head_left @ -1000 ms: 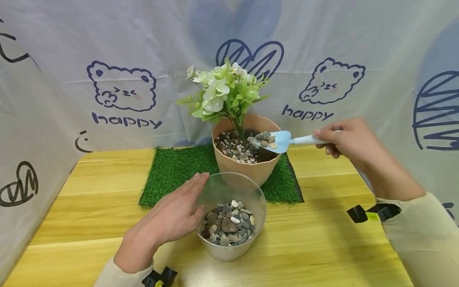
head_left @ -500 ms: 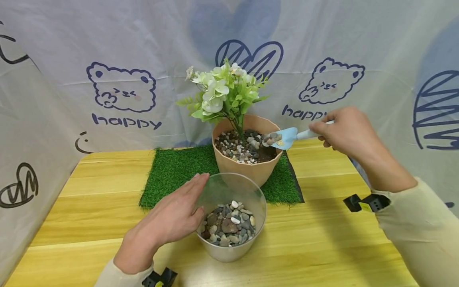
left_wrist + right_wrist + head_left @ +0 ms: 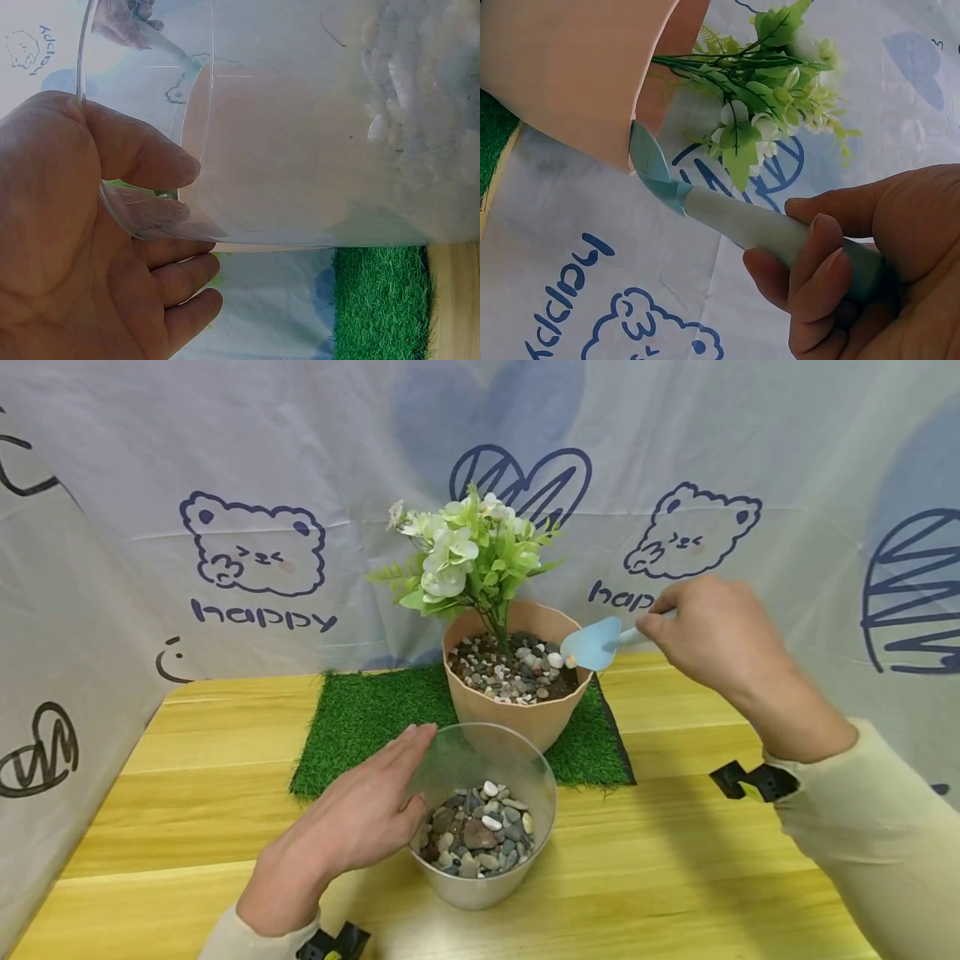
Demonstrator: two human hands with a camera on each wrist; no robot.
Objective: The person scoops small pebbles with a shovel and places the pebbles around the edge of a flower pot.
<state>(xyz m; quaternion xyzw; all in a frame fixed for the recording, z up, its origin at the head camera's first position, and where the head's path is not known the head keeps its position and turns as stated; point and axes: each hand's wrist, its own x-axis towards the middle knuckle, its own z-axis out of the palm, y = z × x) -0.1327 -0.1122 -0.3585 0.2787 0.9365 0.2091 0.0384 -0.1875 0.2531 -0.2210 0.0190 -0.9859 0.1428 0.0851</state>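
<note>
My right hand [image 3: 712, 631] grips the pale handle of a light blue trowel [image 3: 596, 643], whose blade tips over the right rim of a peach flowerpot [image 3: 517, 722]. A few pebbles [image 3: 570, 662] show at the blade's tip. In the pot, white flowers with green leaves [image 3: 468, 547] rise from dark soil strewn with stones. My left hand [image 3: 360, 810] holds a clear plastic bucket [image 3: 285, 150] by its upper edge, the thumb on the near side and the fairly straight fingers along the left. Pebbles [image 3: 480, 835] cover the bucket's bottom.
The flowerpot stands on a green artificial grass mat [image 3: 375, 718] on the wooden table [image 3: 660, 868]. A printed cloth [image 3: 360, 460] with bears and hearts hangs close behind. The bucket stands in front of the pot.
The trowel has tilted steeper as my right hand rose and shifted left. Most pebbles slid off it onto the pot's right side, covering some bare soil. My left hand stayed put.
</note>
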